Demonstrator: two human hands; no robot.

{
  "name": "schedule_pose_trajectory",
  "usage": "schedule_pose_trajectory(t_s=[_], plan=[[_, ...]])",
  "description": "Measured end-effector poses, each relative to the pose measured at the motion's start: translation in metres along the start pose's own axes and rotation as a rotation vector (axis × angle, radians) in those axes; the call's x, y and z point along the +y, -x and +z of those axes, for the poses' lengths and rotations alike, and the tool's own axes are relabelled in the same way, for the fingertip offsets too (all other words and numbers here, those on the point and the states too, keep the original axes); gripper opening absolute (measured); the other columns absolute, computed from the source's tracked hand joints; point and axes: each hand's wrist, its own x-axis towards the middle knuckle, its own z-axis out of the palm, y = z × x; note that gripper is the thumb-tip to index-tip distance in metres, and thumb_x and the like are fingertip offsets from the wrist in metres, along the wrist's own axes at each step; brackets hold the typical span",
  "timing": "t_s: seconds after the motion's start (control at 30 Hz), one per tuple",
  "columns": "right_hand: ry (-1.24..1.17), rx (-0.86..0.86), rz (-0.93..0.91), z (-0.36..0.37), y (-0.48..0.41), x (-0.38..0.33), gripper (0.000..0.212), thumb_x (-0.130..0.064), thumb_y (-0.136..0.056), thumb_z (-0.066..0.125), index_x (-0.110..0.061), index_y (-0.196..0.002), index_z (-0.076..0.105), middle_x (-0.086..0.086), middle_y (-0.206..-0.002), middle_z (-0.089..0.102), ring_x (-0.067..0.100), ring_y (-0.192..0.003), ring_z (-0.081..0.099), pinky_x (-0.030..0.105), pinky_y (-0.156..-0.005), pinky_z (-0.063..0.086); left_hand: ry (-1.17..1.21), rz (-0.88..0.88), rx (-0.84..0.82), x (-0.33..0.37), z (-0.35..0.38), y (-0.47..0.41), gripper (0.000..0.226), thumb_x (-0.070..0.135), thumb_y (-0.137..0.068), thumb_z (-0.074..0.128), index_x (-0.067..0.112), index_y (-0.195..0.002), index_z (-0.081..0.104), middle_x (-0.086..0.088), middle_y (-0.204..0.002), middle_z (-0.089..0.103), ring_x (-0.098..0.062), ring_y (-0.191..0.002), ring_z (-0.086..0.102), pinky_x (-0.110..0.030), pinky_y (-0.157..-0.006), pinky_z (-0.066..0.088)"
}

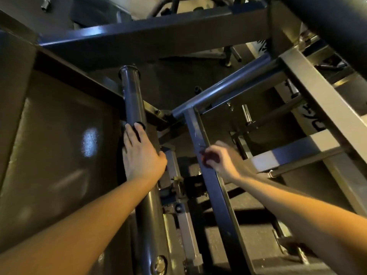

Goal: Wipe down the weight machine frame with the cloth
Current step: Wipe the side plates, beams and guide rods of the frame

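Head view. My left grip (142,153) lies flat on the round dark tube (132,96), fingers straight along it, thumb on the tube's right side, clamping nothing. My right grip (220,158) is blurred, fingers curled round a dark wad of cloth (210,159) pressed to the blue square frame post (198,133). Round crossbar (228,90) joins the post's top. Grey beam (294,151) juts in just right of my right wrist. Dark panel (59,145) fills the left side. Blue beam (149,34) crosses the far end. Chrome pin (246,114) stands beyond the post
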Motion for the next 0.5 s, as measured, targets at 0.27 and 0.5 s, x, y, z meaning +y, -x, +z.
schedule_pose_trajectory(t_s=[0.27,0.5], plan=[[0.325,-0.392,-0.183,-0.010,0.041,0.006,0.054,-0.055,-0.095,0.040,-0.031,-0.142,0.053,-0.006,-0.148,0.041,0.010,-0.136,0.042,0.035,-0.117,0.037,-0.122,0.090,0.067,0.002,0.001,-0.033,0.109,0.043,-0.090,0.069,0.009,-0.162,-0.006,-0.017,-0.170,-0.007,-0.031,-0.157,-0.004,-0.048,-0.128,0.011],[0.474,-0.095,-0.295,0.005,-0.089,-0.003,0.041,-0.022,-0.093,0.069,-0.026,-0.132,0.063,0.004,-0.141,0.038,0.021,-0.126,0.049,0.042,-0.105,0.048,-0.109,0.108,0.078,-0.003,0.005,-0.035,0.105,0.042,-0.091,0.068,0.011,-0.162,-0.003,-0.015,-0.170,-0.006,-0.030,-0.158,-0.003,-0.048,-0.125,0.012]])
